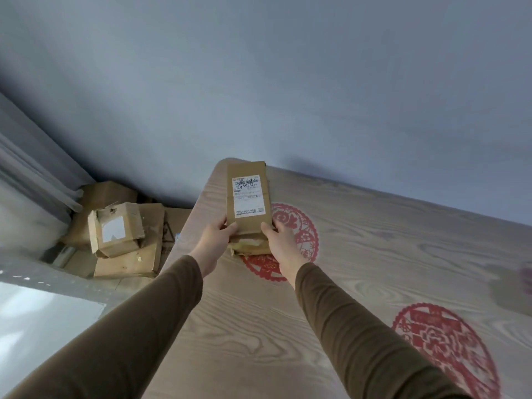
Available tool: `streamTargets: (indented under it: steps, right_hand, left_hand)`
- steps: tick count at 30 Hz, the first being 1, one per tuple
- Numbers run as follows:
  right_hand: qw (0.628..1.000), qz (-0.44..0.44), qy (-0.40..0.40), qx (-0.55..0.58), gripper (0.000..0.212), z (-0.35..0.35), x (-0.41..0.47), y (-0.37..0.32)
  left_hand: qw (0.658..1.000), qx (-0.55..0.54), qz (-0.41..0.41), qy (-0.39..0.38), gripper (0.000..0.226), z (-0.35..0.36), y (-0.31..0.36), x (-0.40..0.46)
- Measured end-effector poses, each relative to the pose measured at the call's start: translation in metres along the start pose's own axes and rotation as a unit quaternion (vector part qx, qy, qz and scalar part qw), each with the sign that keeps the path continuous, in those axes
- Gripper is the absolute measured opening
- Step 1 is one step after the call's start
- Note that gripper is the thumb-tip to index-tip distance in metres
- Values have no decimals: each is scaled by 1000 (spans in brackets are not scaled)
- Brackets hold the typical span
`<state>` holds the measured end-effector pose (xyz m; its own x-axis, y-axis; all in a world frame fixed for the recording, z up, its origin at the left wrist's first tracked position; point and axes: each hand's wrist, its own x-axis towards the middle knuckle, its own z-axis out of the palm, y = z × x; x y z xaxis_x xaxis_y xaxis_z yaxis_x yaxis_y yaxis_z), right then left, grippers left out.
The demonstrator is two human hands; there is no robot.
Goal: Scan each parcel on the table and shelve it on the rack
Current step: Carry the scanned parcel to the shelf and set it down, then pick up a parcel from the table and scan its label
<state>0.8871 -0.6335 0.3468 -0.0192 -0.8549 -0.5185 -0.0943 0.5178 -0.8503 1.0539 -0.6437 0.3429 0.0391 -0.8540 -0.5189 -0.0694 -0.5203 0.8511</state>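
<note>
Broadly, the wood-grain counter (359, 254) runs along the blue-grey wall (288, 82), carrying two red paper-cut decals; its rounded far-left corner lies just beyond the parcel. Left of its edge, crumpled cardboard boxes (118, 228) are piled on the floor. Both brown-sleeved arms reach forward. The left hand (216, 240) and right hand (283, 243) each form a grip pinching the near end of one long, flat cardboard parcel (249, 197), white shipping label up, above the counter's far-left area.

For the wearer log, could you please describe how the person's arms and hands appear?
Both arms wear long, close-fitting brown sleeves ending at the wrists. The left hand and right hand are bare: no gloves, rings or watch show.
</note>
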Motion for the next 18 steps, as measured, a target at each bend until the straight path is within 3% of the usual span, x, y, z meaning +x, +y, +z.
streamTargets:
  steps: [7,13,18]
  right_hand:
    - [999,-12,38,13,16,-34,-74,36]
    - [997,-43,66,18,40,-77,-168,81]
    - [993,-61,90,38,26,-118,-245,109]
  left_hand:
    - [999,-4,28,-46,41,26,-36,-73]
    - [994,-4,69,-86,44,70,-62,-165]
    - [989,-11,75,-124,46,113,-89,-229]
